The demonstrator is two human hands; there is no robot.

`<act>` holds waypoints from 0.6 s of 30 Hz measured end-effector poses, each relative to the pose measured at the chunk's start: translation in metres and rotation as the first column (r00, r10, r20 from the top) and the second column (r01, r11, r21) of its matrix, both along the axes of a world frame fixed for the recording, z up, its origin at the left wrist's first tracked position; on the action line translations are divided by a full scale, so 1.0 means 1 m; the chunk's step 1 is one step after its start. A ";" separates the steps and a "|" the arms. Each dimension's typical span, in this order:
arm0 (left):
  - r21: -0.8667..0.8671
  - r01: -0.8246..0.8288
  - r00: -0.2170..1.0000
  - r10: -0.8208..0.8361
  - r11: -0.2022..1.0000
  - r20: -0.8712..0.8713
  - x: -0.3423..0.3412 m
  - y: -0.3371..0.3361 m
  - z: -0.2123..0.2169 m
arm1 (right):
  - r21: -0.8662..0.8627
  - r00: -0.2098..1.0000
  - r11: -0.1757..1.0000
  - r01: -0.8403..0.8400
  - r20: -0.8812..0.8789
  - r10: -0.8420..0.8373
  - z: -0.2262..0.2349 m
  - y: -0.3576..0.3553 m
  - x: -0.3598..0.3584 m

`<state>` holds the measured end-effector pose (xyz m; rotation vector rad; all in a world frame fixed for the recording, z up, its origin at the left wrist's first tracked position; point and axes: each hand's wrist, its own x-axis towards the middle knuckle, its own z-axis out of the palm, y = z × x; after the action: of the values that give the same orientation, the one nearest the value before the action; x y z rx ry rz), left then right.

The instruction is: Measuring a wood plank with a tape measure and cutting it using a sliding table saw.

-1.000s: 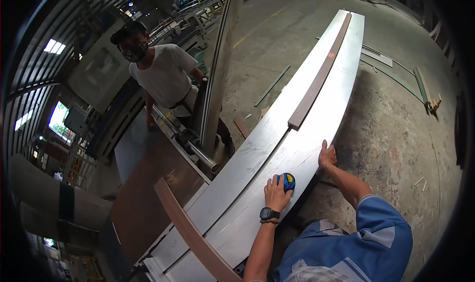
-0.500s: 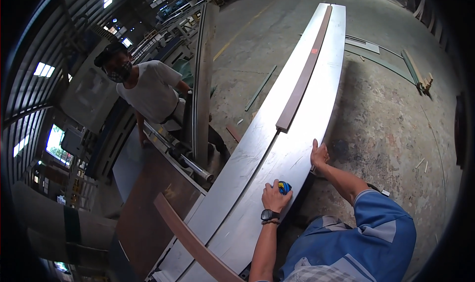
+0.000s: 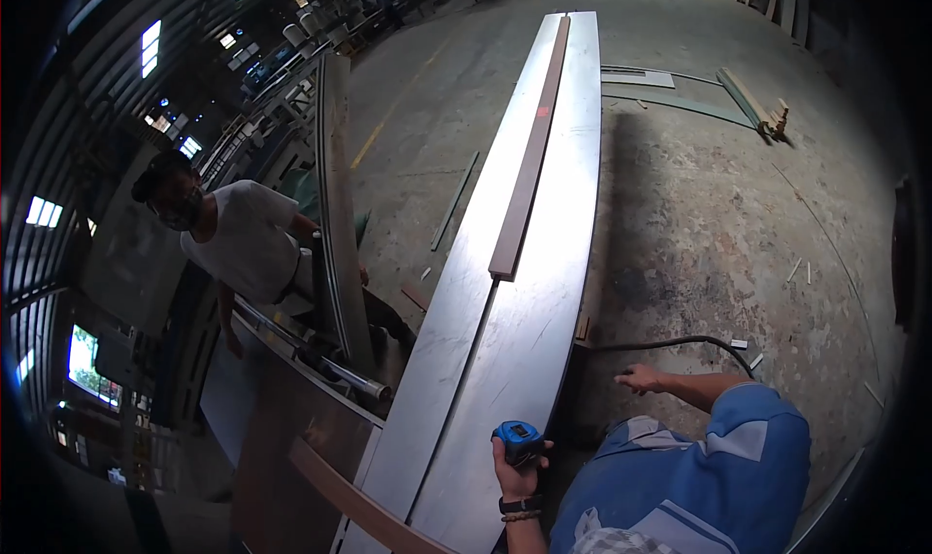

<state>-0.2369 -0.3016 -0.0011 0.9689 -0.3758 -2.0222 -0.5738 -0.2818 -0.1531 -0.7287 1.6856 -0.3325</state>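
My left hand (image 3: 517, 471), with a watch on its wrist, grips a blue and black tape measure (image 3: 517, 439) at the near right edge of a long shiny metal sheet (image 3: 505, 360). The sheet runs away from me across the floor. On its far half lies a long brown strip (image 3: 529, 185). My right hand (image 3: 644, 378) hovers to the right of the sheet, fingers spread, holding nothing and off the metal. My blue sleeve (image 3: 748, 447) fills the lower right.
Another person in a white shirt (image 3: 243, 243) stands at the left behind an upright metal sheet (image 3: 335, 214) on a machine. A black cable (image 3: 680, 342) lies on the concrete floor by my right hand. A brown curved strip (image 3: 359, 501) crosses near me. Planks (image 3: 752, 102) lie far right.
My right hand has come off the sheet's edge and moved right, clear of it. My left hand keeps the tape measure, now at the sheet's near edge.
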 end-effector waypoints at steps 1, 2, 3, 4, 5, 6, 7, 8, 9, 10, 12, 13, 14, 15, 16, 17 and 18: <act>-0.022 -0.017 0.998 0.018 1.000 0.063 0.003 0.004 -0.002 | 0.152 0.991 0.979 -0.137 0.019 0.136 0.004 0.031 0.003; -0.090 -0.010 0.999 0.007 0.996 -0.031 0.012 0.008 -0.013 | 0.233 0.985 0.958 -0.168 0.077 0.154 0.012 0.059 0.011; -0.083 -0.008 0.999 0.005 0.997 -0.033 0.006 0.008 -0.004 | 0.179 0.982 0.966 -0.188 0.005 0.190 -0.016 0.086 0.014; -0.169 -0.022 0.999 0.027 0.985 0.029 0.000 0.012 0.012 | 0.121 0.972 0.969 -0.214 -0.074 0.224 -0.038 0.105 0.016; -0.257 -0.036 0.994 0.061 0.966 0.093 -0.002 0.014 0.024 | 0.056 0.980 0.979 -0.199 -0.005 0.199 -0.021 0.106 0.019; -0.246 -0.025 0.997 0.041 0.969 0.062 -0.001 0.014 0.029 | 0.011 0.948 0.949 -0.315 -0.045 0.315 -0.028 0.100 0.021; -0.250 -0.031 0.997 0.047 0.968 0.057 -0.002 0.014 0.025 | -0.030 0.901 0.904 -0.427 -0.096 0.422 -0.029 0.093 0.022; -0.373 0.009 0.991 0.041 0.928 0.127 0.000 0.012 0.014 | -0.124 0.901 0.892 -0.435 -0.069 0.429 -0.002 0.079 0.032; -0.485 0.058 0.979 0.045 0.873 0.198 0.003 0.013 0.007 | -0.216 0.898 0.873 -0.436 -0.039 0.439 0.043 0.057 0.050; -0.482 0.081 0.979 0.022 0.872 0.205 -0.003 0.012 0.016 | -0.285 0.916 0.889 -0.357 0.078 0.393 0.069 0.043 0.063; -0.574 0.080 0.970 0.069 0.815 0.233 -0.012 0.010 0.021 | -0.268 0.862 0.953 -0.138 0.442 0.249 0.120 0.022 0.093; -0.655 0.089 0.959 0.112 0.750 0.260 -0.015 0.008 0.022 | -0.155 0.750 0.988 -0.025 0.650 0.121 0.142 0.016 0.106; -0.693 0.099 0.931 0.178 0.714 0.317 -0.017 0.011 0.030 | -0.159 0.749 0.987 -0.034 0.650 0.131 0.152 0.011 0.112; -0.696 0.093 0.929 0.190 0.712 0.318 -0.018 0.012 0.036 | -0.059 0.660 0.997 -0.054 0.747 0.080 0.159 0.007 0.117; -0.754 0.112 0.915 0.229 0.647 0.333 -0.020 0.013 0.040 | 0.042 0.565 0.995 -0.088 0.825 0.016 0.162 0.006 0.120; -0.805 0.134 0.899 0.271 0.578 0.345 -0.021 0.015 0.045 | 0.040 0.564 0.994 -0.101 0.825 0.024 0.160 0.007 0.124; -0.822 0.155 0.887 0.288 0.548 0.360 -0.020 0.017 0.051 | 0.043 0.505 0.998 -0.048 0.863 -0.013 0.154 0.009 0.128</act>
<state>-0.2571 -0.2846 0.0500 0.7698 -1.4114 -1.2052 -0.4454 -0.2728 0.0011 -0.3950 0.6948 -0.5237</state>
